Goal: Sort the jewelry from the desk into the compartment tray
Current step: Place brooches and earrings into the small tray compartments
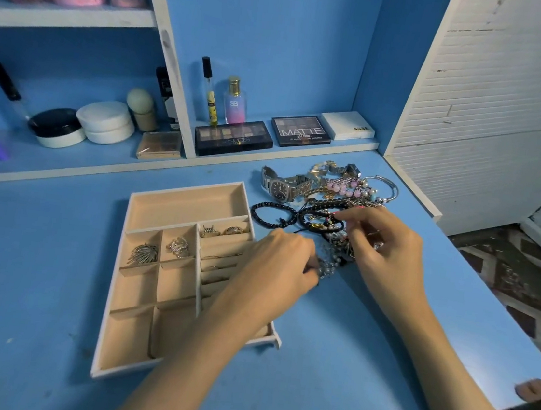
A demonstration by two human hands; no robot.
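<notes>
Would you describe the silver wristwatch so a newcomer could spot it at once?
On the blue desk, find the compartment tray, then the jewelry pile beyond its far right corner. The wristwatch lies at the pile's left edge; its dark dial and silver band distinguish it from the black bead bracelet.

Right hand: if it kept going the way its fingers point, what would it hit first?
Most likely the black cord bracelet, right at the fingertips of the right hand; whether they already touch is unclear. Past it lies the black bead bracelet. The left hand grips a silver chain.
</notes>
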